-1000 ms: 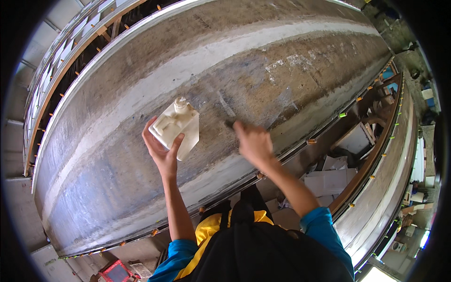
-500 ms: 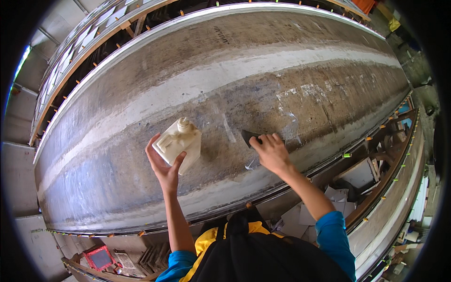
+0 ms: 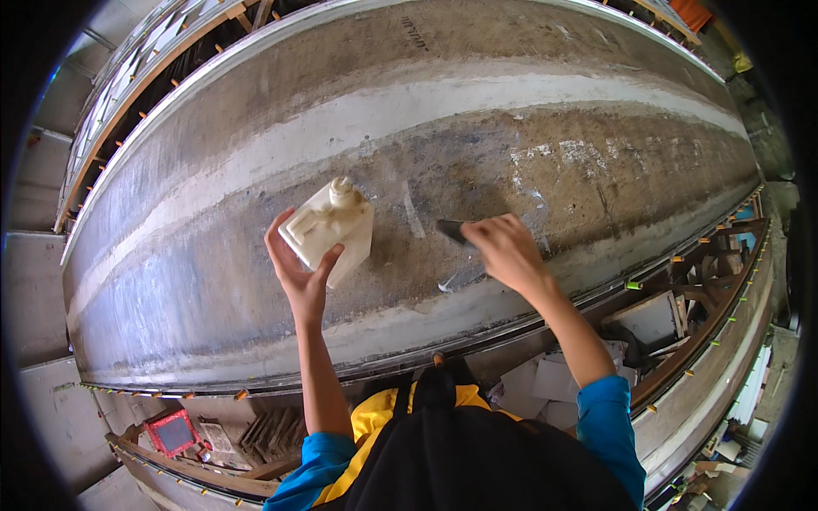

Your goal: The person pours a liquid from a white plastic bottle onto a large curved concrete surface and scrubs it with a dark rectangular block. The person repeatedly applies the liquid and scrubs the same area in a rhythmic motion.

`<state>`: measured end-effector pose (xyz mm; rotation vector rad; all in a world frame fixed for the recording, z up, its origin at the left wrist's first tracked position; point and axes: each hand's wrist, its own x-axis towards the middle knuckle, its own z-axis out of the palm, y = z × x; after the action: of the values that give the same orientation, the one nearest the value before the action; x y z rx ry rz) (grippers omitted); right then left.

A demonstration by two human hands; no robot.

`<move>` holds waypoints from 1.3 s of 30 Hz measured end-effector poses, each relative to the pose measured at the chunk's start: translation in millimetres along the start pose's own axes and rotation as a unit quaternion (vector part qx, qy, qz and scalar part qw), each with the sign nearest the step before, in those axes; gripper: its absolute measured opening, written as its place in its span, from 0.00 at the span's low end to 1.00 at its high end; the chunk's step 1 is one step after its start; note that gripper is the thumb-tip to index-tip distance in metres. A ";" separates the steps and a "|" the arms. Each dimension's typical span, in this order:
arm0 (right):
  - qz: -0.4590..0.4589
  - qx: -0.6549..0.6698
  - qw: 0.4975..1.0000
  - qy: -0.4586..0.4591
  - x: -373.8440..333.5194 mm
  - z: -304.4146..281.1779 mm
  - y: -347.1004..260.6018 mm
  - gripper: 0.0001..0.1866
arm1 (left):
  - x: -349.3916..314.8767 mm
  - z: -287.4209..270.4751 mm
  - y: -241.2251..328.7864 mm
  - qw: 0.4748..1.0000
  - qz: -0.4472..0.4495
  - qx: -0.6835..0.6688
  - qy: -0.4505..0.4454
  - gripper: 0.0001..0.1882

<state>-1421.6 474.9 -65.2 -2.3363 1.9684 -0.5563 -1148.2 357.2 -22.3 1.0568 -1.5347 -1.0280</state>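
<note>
My left hand [image 3: 302, 268] grips a cream plastic jug [image 3: 334, 223] with a short neck, thumb on its near side and fingers round its left side. The jug is tilted over the long table [image 3: 221, 230], whose top is worn brown with pale grey bands. To the right, my right hand [image 3: 507, 251] is closed on a dark, flat scraper [image 3: 452, 230] held low at the tabletop. Its blade points left toward the jug, and the fingers cover the rest of it. Whitish streaks and smears mark the surface around the scraper.
Orange and green pegs line the table's edges. Below its near edge, a wooden frame [image 3: 711, 319] borders a space with loose pale sheets [image 3: 545, 379] and boards. A red-framed panel [image 3: 175, 432] lies at the lower left. Another rack of panels stands beyond the far edge.
The scraper has turned and now looks narrower. My view has shifted a little, so the table and both hands sit differently in it. The jug stays in my left hand.
</note>
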 end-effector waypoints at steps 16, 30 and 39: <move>0.146 0.091 0.961 -0.215 73.7 -14.1 48.0 0.21 | -17.6 -46.6 -0.1 0.994 0.017 0.068 0.082 0.41; -0.040 -0.036 0.991 -0.122 18.1 -8.6 37.7 0.13 | -14.7 -31.0 0.8 0.997 0.014 0.023 0.079 0.41; 0.013 -0.079 0.992 -0.096 -4.4 -3.5 39.1 0.22 | -11.6 -0.7 5.7 0.999 0.019 -0.019 0.036 0.42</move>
<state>-1460.3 472.1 -73.1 -2.3443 2.0185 -0.1718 -1146.6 369.8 -19.6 1.0245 -1.4659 -0.9793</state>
